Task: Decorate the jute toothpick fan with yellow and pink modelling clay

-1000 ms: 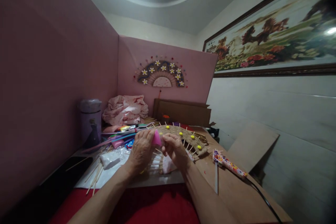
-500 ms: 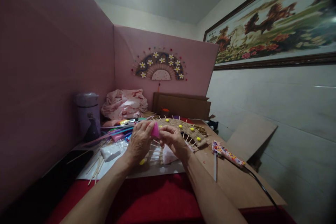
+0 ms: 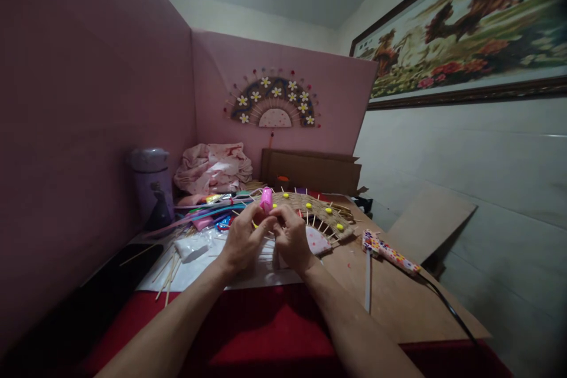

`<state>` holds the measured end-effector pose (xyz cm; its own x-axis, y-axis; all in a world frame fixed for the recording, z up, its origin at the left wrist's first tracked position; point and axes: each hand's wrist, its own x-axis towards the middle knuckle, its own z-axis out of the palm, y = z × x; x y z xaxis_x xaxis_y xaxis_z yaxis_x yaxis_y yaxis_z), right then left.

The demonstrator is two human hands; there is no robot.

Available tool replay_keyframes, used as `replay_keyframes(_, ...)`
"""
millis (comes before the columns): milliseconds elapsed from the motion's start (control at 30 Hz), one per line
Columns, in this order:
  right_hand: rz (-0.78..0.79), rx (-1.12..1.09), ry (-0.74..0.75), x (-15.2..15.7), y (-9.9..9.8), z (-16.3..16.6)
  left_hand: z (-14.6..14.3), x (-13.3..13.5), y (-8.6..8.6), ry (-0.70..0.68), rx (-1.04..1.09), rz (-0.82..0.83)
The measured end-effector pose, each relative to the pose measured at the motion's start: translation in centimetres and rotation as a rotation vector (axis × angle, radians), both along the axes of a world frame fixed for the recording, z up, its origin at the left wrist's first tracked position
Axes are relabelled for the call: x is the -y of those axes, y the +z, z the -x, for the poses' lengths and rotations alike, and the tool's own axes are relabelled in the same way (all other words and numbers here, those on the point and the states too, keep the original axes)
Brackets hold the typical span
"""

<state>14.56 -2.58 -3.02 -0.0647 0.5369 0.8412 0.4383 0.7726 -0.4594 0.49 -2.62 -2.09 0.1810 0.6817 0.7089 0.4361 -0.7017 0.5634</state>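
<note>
A small bright pink packet (image 3: 266, 199) stands up from between my two hands, its surface shiny. My left hand (image 3: 249, 235) is closed, with thumb and fingertips pinching the packet's lower end. My right hand (image 3: 291, 235) pinches the same end from the other side, its fingertips meeting those of the left. Right behind the hands lies a woven fan-shaped piece (image 3: 316, 209) with thin sticks and yellow dots. Its spotted pale pink half-round centre (image 3: 318, 240) is partly covered by my right hand.
A flowered glue gun (image 3: 390, 253) with a cord lies on the cardboard at right. Left are loose sticks (image 3: 169, 274), a clear plastic bag (image 3: 192, 246) and a purple bottle (image 3: 153, 192). A pink cloth (image 3: 214, 168) and cardboard sheets (image 3: 310, 170) stand at the back.
The pink packet now points upward between both hands, where before it showed as a folded pink corner. My hands have come together and the fingertips meet. The view has shifted slightly.
</note>
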Motion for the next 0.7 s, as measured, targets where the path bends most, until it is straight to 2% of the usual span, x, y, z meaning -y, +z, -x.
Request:
replay_keyframes(100,-0.021,0.066,-0.046,0.03,-0.25,0.22,-0.20,-0.21,-0.12,0.006,0.034,0.091)
replay_keyframes(267,-0.050,0.160,-0.123,-0.14,-0.64,0.29,-0.03,-0.49,-0.23,0.110,-0.075,0.122)
replay_keyframes(400,-0.084,0.211,-0.130,-0.05,-0.82,0.52,0.16,-0.29,0.04,0.190,-0.129,0.102)
replay_keyframes(700,0.014,0.163,-0.086,-0.10,-0.40,0.52,0.40,-0.72,-0.06,0.089,-0.085,0.064)
